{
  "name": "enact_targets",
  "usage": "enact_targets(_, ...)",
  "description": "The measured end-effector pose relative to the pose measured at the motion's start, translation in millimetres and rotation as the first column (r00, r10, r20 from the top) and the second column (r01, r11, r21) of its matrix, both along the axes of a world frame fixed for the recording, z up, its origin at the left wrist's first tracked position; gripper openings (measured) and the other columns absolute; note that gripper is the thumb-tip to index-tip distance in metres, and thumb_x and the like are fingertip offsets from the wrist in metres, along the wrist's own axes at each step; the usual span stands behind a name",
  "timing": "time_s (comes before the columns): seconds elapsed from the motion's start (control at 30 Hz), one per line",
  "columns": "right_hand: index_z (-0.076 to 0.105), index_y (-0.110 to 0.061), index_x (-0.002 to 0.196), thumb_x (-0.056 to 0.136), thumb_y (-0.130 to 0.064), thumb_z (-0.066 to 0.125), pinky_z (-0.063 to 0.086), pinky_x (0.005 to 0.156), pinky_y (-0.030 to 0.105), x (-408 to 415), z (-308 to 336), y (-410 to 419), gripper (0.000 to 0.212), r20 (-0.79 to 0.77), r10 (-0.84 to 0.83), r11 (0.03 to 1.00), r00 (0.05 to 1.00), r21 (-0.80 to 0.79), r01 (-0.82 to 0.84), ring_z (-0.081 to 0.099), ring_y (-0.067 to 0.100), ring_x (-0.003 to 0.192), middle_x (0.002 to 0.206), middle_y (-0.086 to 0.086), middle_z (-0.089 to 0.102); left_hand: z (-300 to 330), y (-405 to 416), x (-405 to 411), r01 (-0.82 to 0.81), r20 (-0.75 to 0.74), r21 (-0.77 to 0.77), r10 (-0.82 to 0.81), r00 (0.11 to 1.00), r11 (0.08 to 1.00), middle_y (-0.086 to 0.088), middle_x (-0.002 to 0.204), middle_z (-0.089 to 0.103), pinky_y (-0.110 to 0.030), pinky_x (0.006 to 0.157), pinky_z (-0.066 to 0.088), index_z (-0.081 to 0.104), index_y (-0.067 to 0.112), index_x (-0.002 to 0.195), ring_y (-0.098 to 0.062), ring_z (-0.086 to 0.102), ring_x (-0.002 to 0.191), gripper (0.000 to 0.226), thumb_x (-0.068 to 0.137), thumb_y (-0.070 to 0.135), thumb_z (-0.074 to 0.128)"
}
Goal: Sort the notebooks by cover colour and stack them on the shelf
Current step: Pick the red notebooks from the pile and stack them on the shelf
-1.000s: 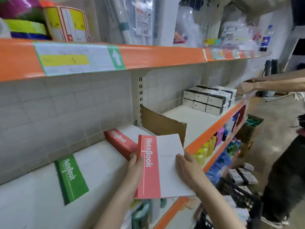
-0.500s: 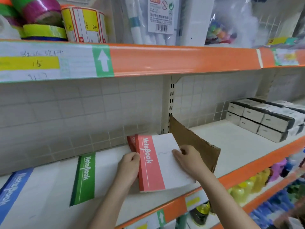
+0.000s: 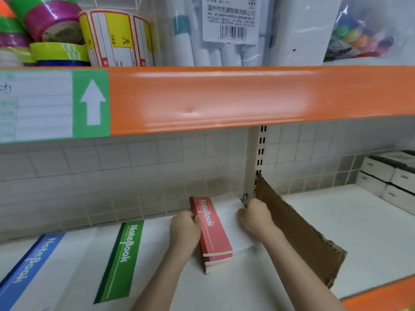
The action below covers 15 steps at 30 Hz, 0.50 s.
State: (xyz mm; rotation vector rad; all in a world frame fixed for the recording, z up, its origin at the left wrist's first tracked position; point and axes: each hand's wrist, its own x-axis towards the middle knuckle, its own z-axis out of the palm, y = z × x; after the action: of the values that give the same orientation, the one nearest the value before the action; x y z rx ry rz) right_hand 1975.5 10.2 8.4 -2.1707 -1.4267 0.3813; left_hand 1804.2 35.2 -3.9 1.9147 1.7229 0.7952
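Red notebook (image 3: 213,230) lies atop red stack (image 3: 216,261) on white shelf (image 3: 359,232), far corner near back tiles, just left of cardboard divider (image 3: 298,234). Left hand (image 3: 185,230) grips top notebook's spine edge, fingers curled over it. Right hand (image 3: 256,217) curled at its right edge, against white cover; grip itself hard to make out. Green notebook (image 3: 122,261) lies flat left of red stack, blue notebook (image 3: 29,265) further left. Tape rolls (image 3: 45,30) on shelf above.
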Motion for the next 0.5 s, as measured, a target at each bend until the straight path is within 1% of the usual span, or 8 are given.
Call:
enact_targets(0.07, 0.057, -0.001, 0.094, 0.093, -0.013, 0.046, 0.04, 0.067, 0.026, 1.8, -4.5, 4.7, 0.016, 0.03, 0.004, 1.0, 1.0, -0.002, -0.004, 0.06, 0.032, 0.098, 0.102, 0.017, 0.061, -2.8, 0.4, 2.3, -0.005, 0.0, 0.02, 0.005, 1.0, 1.0, -0.003, 0.071, 0.056, -0.017, 0.044, 0.03, 0.047, 0.012, 0.061, -0.015, 0.046, 0.062, 0.034, 0.094, 0.016, 0.047)
enact_targets(0.17, 0.057, 0.003, 0.105, 0.094, -0.012, 0.044, 0.047, 0.08, 0.031, 1.3, -12.0, 5.0, 0.023, 0.054, -0.008, 1.0, 0.999, 0.012, 0.007, 0.057, 0.032, 0.102, 0.114, 0.02, 0.057, -7.6, -1.5, 4.4, -0.033, 0.018, 0.065, 0.032, 0.999, 0.997, 0.003, 0.058, 0.047, -0.012, 0.045, 0.035, 0.037, 0.016, 0.053, -0.009, 0.042, 0.052, 0.042, 0.094, 0.014, 0.048)
enact_targets(0.2, 0.056, 0.003, 0.109, 0.094, -0.011, 0.042, 0.047, 0.083, 0.031, 0.3, -14.4, 4.0, 0.025, 0.055, -0.01, 1.0, 0.998, 0.025, 0.008, 0.057, 0.032, 0.103, 0.118, 0.02, 0.056, -9.8, -1.7, 4.6, -0.043, 0.026, 0.07, 0.041, 0.999, 0.997, 0.003, 0.059, 0.048, -0.01, 0.044, 0.035, 0.04, 0.015, 0.054, -0.006, 0.042, 0.05, 0.041, 0.094, 0.014, 0.048)
enact_targets(0.27, 0.053, 0.002, 0.116, 0.095, -0.012, 0.04, 0.045, 0.083, 0.031, -2.1, -17.5, 1.7, 0.029, 0.075, -0.018, 0.999, 0.997, 0.04, 0.015, 0.056, 0.032, 0.106, 0.127, 0.02, 0.05, -13.4, -1.3, 4.9, -0.048, 0.009, 0.076, 0.047, 0.999, 0.996, -0.002, 0.072, 0.059, -0.011, 0.041, 0.033, 0.053, 0.01, 0.064, -0.006, 0.045, 0.053, 0.033, 0.095, 0.017, 0.047)
enact_targets(0.33, 0.052, 0.001, 0.123, 0.095, -0.014, 0.039, 0.043, 0.088, 0.029, -2.2, -20.6, 0.2, 0.033, 0.118, -0.021, 0.999, 0.993, 0.043, 0.016, 0.051, 0.031, 0.113, 0.132, 0.019, 0.046, -16.1, -0.3, 4.4, -0.042, -0.024, 0.087, 0.044, 0.999, 0.995, -0.005, 0.086, 0.065, -0.013, 0.048, 0.03, 0.06, 0.01, 0.076, -0.01, 0.051, 0.063, 0.026, 0.095, 0.019, 0.046)
enact_targets(0.37, 0.052, 0.0, 0.123, 0.095, -0.014, 0.038, 0.041, 0.089, 0.028, -1.4, -21.9, -0.2, 0.034, 0.122, -0.016, 0.999, 0.992, 0.047, 0.01, 0.049, 0.03, 0.116, 0.133, 0.019, 0.046, -17.3, 0.3, 3.9, -0.037, -0.023, 0.088, 0.039, 0.999, 0.995, -0.006, 0.089, 0.067, -0.017, 0.052, 0.032, 0.061, 0.01, 0.078, -0.012, 0.052, 0.067, 0.025, 0.095, 0.02, 0.046)
enact_targets(0.43, 0.054, 0.001, 0.116, 0.094, -0.013, 0.038, 0.041, 0.087, 0.028, 1.3, -23.9, 0.7, 0.03, 0.086, 0.012, 0.999, 0.996, 0.039, -0.015, 0.051, 0.03, 0.114, 0.128, 0.021, 0.05, -19.2, 1.2, 3.1, -0.025, 0.003, 0.08, 0.025, 1.0, 0.996, -0.005, 0.089, 0.069, -0.017, 0.053, 0.036, 0.064, 0.007, 0.082, -0.014, 0.056, 0.07, 0.026, 0.096, 0.02, 0.046)
enact_targets(0.5, 0.053, 0.001, 0.102, 0.095, -0.013, 0.038, 0.043, 0.081, 0.029, 2.7, -24.2, 1.7, 0.022, 0.022, 0.048, 0.999, 0.999, 0.009, -0.048, 0.055, 0.032, 0.108, 0.121, 0.022, 0.055, -20.8, 1.2, 3.2, -0.024, 0.034, 0.078, 0.021, 0.999, 0.997, -0.006, 0.087, 0.071, -0.018, 0.054, 0.043, 0.066, 0.003, 0.084, -0.017, 0.061, 0.071, 0.029, 0.097, 0.019, 0.046)
